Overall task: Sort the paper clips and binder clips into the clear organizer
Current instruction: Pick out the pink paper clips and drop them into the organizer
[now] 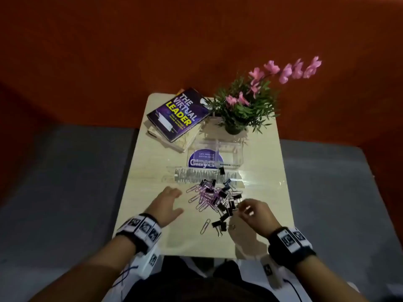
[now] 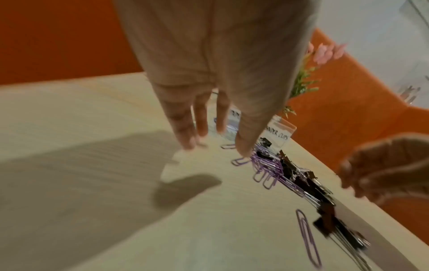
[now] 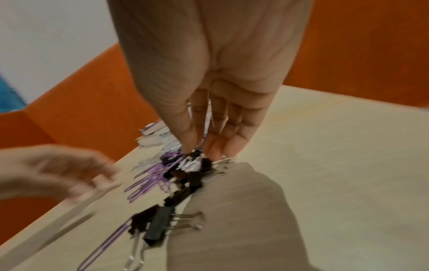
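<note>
A tangled pile of purple paper clips (image 1: 204, 198) and black binder clips (image 1: 226, 207) lies mid-table. Behind it stands the clear organizer (image 1: 230, 152), labelled for binder clips on one side (image 2: 277, 134). My left hand (image 1: 174, 200) hovers just left of the pile with straight, spread fingers (image 2: 188, 139) and holds nothing; its thumb is near a purple clip (image 2: 241, 161). My right hand (image 1: 243, 208) reaches into the pile's right side. Its thumb and fingertips (image 3: 214, 149) close on a black binder clip (image 3: 195, 155). One paper clip (image 1: 205, 226) lies apart near the front.
A flat clear plastic piece (image 1: 205, 176) lies between the pile and the organizer. Stacked books (image 1: 178, 115) and a potted plant with pink flowers (image 1: 239, 110) fill the far end of the small beige table (image 1: 152, 171). Orange upholstery surrounds the table.
</note>
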`<move>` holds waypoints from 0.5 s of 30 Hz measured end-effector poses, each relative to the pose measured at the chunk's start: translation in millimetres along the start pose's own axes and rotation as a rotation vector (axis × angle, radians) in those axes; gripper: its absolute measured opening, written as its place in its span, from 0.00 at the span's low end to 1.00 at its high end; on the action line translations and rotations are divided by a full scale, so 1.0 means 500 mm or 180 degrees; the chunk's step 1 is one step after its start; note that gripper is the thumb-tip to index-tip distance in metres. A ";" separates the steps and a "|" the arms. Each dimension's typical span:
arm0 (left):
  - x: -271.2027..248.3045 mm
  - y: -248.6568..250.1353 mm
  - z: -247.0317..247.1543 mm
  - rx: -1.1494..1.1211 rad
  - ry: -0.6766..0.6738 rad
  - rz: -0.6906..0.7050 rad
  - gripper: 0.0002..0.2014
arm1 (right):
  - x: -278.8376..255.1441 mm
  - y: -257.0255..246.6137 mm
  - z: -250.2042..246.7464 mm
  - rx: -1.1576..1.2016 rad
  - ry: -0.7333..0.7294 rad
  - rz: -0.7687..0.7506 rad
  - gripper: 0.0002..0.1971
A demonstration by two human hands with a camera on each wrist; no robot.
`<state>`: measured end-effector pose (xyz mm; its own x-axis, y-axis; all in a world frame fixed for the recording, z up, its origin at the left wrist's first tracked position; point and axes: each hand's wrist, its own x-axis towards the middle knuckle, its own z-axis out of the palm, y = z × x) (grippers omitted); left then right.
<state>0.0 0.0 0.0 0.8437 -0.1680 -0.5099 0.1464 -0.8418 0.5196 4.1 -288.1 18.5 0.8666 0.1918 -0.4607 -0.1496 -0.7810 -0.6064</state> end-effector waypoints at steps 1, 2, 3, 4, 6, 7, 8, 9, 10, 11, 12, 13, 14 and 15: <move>0.024 0.013 0.010 0.0015 0.0168 -0.0020 0.26 | 0.021 -0.006 0.013 -0.0004 0.0073 -0.0076 0.07; 0.041 0.029 0.014 0.0003 0.0358 -0.0095 0.29 | 0.033 -0.019 0.020 -0.0053 0.0187 -0.0163 0.07; 0.057 0.042 0.020 -0.0025 0.0438 -0.0136 0.32 | 0.046 -0.035 0.031 -0.0112 0.0220 -0.0297 0.07; 0.069 0.061 0.022 -0.0039 0.0503 -0.0174 0.34 | 0.057 -0.056 0.042 -0.0191 0.0222 -0.0410 0.07; 0.088 0.074 0.038 0.0035 0.0508 -0.0258 0.36 | 0.069 -0.075 0.072 -0.0292 0.0184 -0.0658 0.07; 0.094 0.077 0.045 0.0097 0.0498 -0.0274 0.37 | 0.075 -0.080 0.086 -0.0369 0.0185 -0.0765 0.08; 0.098 0.079 0.050 0.0161 0.0487 -0.0257 0.37 | 0.081 -0.085 0.096 -0.0529 0.0147 -0.0823 0.10; 0.100 0.084 0.054 0.0264 0.0476 -0.0243 0.37 | 0.087 -0.087 0.108 -0.0752 0.0142 -0.0891 0.11; 0.103 0.086 0.058 0.0324 0.0465 -0.0224 0.36 | 0.093 -0.088 0.117 -0.0999 0.0152 -0.0939 0.12; 0.104 0.087 0.059 0.0323 0.0449 -0.0211 0.35 | 0.098 -0.087 0.124 -0.1179 0.0175 -0.0984 0.13; 0.106 0.086 0.060 0.0235 0.0444 -0.0229 0.33 | 0.104 -0.081 0.127 -0.1250 0.0216 -0.0978 0.12; 0.106 0.086 0.056 0.0108 0.0452 -0.0284 0.29 | 0.109 -0.076 0.128 -0.1249 0.0287 -0.0941 0.11; 0.107 0.086 0.050 -0.0022 0.0458 -0.0358 0.25 | 0.113 -0.074 0.126 -0.1257 0.0307 -0.0882 0.10; 0.107 0.085 0.045 -0.0112 0.0450 -0.0434 0.21 | 0.117 -0.072 0.125 -0.1312 0.0302 -0.0841 0.09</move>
<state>39.7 -56.3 -20.6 0.8786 0.0222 -0.4770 0.2801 -0.8330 0.4771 30.3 -211.9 -27.2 0.8918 0.3749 -0.2533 0.2650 -0.8866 -0.3790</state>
